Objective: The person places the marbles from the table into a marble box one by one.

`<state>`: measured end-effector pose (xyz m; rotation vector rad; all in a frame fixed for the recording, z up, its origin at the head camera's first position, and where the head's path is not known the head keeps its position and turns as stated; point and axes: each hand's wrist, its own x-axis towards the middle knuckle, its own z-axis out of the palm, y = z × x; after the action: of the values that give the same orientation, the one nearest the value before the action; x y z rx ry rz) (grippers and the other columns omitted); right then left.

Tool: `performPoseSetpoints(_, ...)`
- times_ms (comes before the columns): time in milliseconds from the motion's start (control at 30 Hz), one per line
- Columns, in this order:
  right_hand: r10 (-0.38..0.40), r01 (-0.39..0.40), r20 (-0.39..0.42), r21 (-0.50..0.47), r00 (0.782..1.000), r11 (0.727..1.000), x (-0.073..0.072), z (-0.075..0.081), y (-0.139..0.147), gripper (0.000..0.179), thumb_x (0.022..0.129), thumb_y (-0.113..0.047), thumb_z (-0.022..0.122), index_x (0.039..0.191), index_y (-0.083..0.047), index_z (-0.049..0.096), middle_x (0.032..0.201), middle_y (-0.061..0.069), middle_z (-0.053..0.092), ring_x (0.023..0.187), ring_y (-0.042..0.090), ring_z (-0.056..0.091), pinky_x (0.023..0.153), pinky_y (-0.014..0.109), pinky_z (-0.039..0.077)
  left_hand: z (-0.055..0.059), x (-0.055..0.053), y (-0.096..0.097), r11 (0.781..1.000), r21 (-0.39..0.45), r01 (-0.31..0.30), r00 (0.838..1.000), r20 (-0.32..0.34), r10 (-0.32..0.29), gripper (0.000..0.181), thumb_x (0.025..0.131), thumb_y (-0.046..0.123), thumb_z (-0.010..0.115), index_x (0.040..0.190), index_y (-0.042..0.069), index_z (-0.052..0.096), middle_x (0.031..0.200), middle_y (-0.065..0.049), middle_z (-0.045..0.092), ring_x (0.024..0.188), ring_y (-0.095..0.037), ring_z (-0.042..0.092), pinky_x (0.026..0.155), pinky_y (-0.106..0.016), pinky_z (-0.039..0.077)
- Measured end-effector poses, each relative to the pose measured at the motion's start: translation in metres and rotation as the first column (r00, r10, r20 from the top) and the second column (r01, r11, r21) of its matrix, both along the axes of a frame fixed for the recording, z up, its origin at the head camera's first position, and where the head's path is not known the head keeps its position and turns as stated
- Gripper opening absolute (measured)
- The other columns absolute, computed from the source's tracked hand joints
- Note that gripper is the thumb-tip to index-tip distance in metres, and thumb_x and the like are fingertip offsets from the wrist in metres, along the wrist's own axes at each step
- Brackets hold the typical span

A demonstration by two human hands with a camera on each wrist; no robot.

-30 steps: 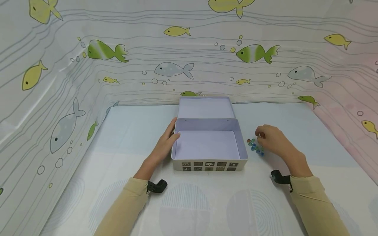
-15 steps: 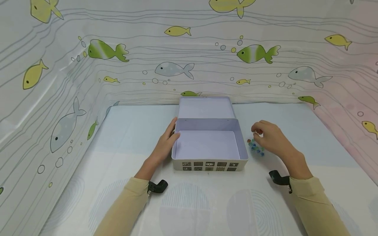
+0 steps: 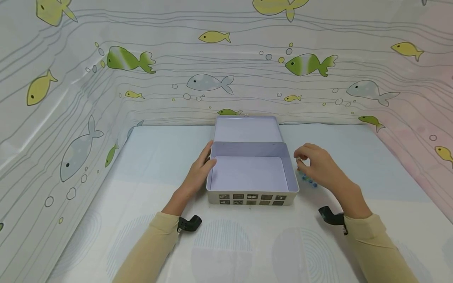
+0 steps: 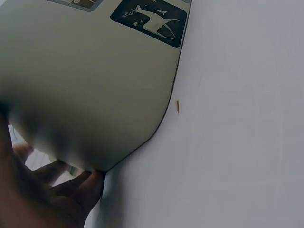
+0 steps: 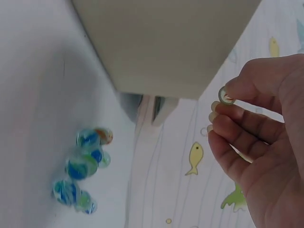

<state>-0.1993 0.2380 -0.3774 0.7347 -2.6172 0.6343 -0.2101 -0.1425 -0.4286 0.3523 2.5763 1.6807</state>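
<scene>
A pale tin box (image 3: pixel 251 173), lilac inside, stands with its lid (image 3: pixel 247 129) tipped back. My left hand (image 3: pixel 196 173) grips the box's left wall, thumb over the rim and fingers along the outside. In the left wrist view those fingers lie against the box's cream side (image 4: pixel 90 80). My right hand (image 3: pixel 320 163) is raised just right of the box, pinching one clear glass marble (image 5: pixel 226 96) with an orange streak between thumb and fingertip. Below that hand, several blue and green marbles (image 5: pixel 78 166) and an orange-brown marble (image 5: pixel 105 136) lie clustered on the table, partly hidden in the head view.
The light cloth-covered table (image 3: pixel 226 243) surrounds the box on its sides and front. Behind it rises a fish-patterned sheet (image 3: pixel 247 78), which also closes off the left and right sides. Each wrist carries a black camera mount (image 3: pixel 190 223).
My right hand has lifted from the marbles and moved left toward the box's right rim, with one marble in its fingertips. The left hand keeps its place on the box.
</scene>
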Motion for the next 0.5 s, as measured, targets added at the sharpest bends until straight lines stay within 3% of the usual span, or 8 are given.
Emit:
performPoseSetpoints(200,0.044,-0.045,-0.027,-0.014,0.999,0.999,0.002,-0.001,-0.012,0.017,0.081,0.007,0.069,0.093,-0.006,0.07,0.091,0.003,0.067,0.085,0.016,0.059,0.073,0.038,0.053,0.0,0.0,0.0,1.0,-0.001,0.006,1.0,-0.001,-0.006,0.062,0.103,0.036,0.04,0.158,0.044,0.011,0.166,0.004,0.021,0.153,-0.024,0.025,0.122,-0.053,0.026)
performPoseSetpoints(500,0.109,-0.108,-0.136,0.013,0.985,0.994,0.005,0.0,-0.027,0.019,0.078,0.009,0.069,0.088,-0.006,0.069,0.087,0.002,0.065,0.083,0.015,0.056,0.07,0.033,0.051,0.001,0.0,0.0,1.0,0.003,-0.004,1.0,0.013,0.004,0.061,0.103,0.035,0.041,0.155,0.05,0.012,0.166,0.005,0.022,0.152,-0.024,0.027,0.121,-0.052,0.027)
